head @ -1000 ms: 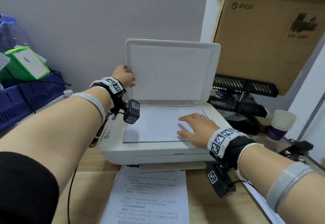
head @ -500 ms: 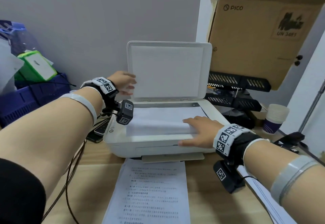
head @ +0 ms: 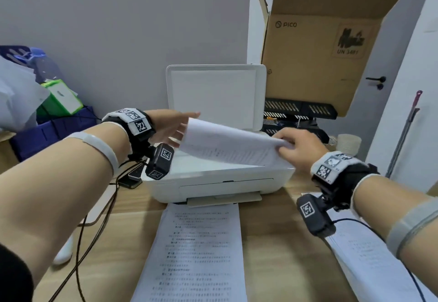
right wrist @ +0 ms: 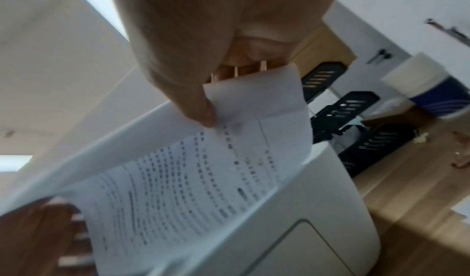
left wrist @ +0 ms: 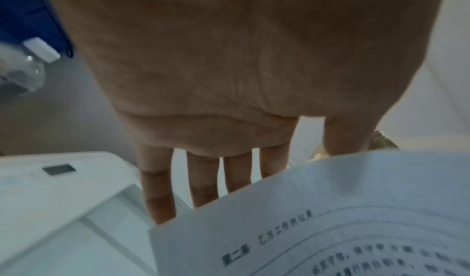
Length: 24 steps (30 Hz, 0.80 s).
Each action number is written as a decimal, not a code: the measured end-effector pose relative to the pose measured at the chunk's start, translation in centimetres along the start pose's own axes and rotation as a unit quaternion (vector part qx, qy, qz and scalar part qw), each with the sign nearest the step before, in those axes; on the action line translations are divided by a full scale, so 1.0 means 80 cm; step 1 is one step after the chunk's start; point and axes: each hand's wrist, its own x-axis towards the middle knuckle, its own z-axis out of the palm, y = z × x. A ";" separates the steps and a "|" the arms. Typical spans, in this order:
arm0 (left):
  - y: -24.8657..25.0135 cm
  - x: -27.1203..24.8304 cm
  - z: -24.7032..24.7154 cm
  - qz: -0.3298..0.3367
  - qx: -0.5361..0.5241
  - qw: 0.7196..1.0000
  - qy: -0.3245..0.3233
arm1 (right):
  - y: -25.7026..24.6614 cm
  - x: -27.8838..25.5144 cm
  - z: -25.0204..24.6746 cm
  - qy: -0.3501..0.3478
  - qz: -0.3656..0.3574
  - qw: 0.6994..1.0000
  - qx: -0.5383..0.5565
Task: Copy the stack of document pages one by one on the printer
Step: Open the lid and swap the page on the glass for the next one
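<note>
- Wood table carries the white printer, lid upright against the grey wall.
- Your right hand: fingers pinch the page at its right edge, lifted above the scanner glass, text side down.
- Your left hand: fingers straight, released, just left of the page's free edge.
- Printed copy lies below your fingers, in front of the output tray; another paper stack under your right forearm.

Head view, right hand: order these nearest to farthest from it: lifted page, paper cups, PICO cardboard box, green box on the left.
1. Lifted page: pinched at its right edge by the right hand.
2. Paper cups: just right of the hand, on the desk.
3. PICO cardboard box: up and behind, right of the printer lid.
4. Green box: far left, beyond the left hand.
</note>
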 end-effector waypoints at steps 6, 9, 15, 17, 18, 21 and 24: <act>0.030 0.015 0.069 0.131 -0.020 0.990 -0.039 | 0.049 -0.036 -0.064 0.071 0.080 0.987 0.123; 0.047 0.040 0.121 0.167 0.027 0.986 -0.011 | 0.080 -0.070 -0.089 0.070 0.144 0.980 0.118; 0.082 0.079 0.231 0.160 0.071 0.984 -0.023 | 0.144 -0.151 -0.131 0.032 0.248 0.964 0.090; 0.088 0.084 0.270 0.170 0.132 0.976 -0.019 | 0.167 -0.176 -0.140 0.040 0.290 0.956 0.020; 0.090 0.086 0.290 0.178 0.158 0.971 -0.011 | 0.183 -0.188 -0.142 0.042 0.313 0.949 -0.005; 0.082 0.100 0.349 0.168 0.130 0.977 -0.028 | 0.220 -0.221 -0.141 0.000 0.382 0.923 -0.058; 0.071 0.104 0.395 0.150 0.126 0.978 -0.075 | 0.251 -0.249 -0.136 -0.008 0.434 0.899 -0.054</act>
